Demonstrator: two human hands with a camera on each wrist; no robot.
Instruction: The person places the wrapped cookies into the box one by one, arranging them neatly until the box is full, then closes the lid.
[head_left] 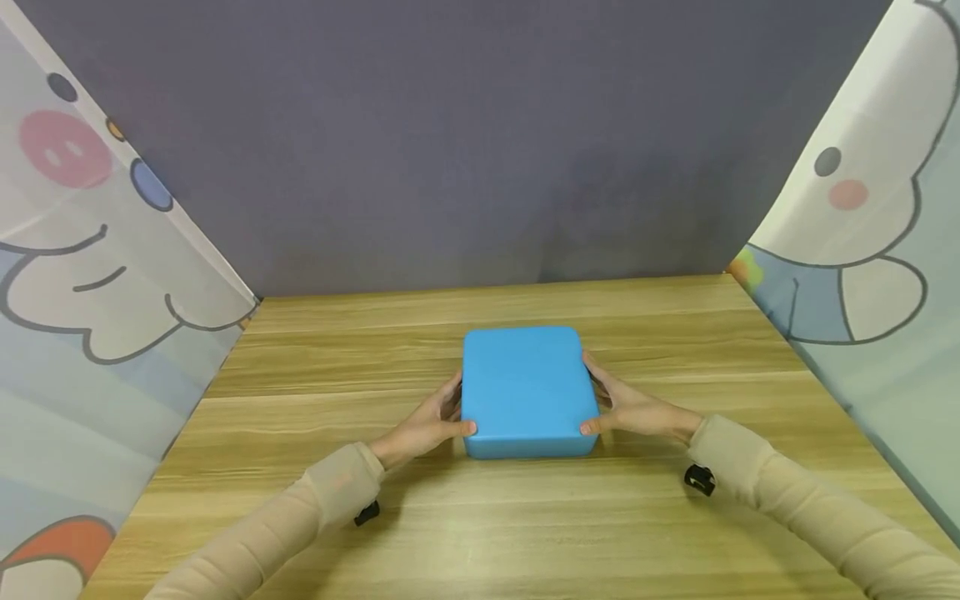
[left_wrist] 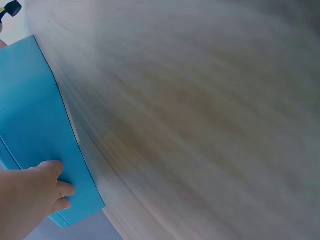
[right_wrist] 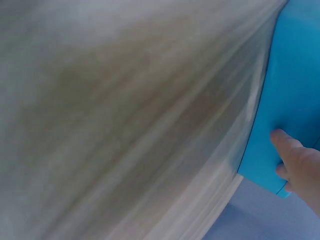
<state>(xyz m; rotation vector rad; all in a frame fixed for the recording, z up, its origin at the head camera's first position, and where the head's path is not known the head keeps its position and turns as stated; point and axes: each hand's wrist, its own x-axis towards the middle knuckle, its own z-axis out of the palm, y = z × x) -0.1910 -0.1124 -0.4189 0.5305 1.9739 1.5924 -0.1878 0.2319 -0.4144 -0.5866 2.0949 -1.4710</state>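
Note:
A square blue box [head_left: 528, 382] with rounded corners sits near the middle of the wooden table in the head view. My left hand [head_left: 429, 427] grips its left side, thumb on the near left corner and fingers along the side wall. On the opposite side my right hand [head_left: 636, 408] holds it the same way, thumb at the near right corner. A thin seam runs along the side of the blue box [left_wrist: 37, 120] in the left wrist view, near the top edge. The right wrist view shows fingertips [right_wrist: 281, 136] against the box's side wall. Its inside is hidden.
The wooden table [head_left: 525, 533] ends at a dark grey panel [head_left: 487, 150] behind. Curtains with cartoon figures hang on the left [head_left: 127, 275] and right [head_left: 862, 217]. A black wrist device [head_left: 700, 479] shows under the right sleeve, another [head_left: 367, 512] under the left.

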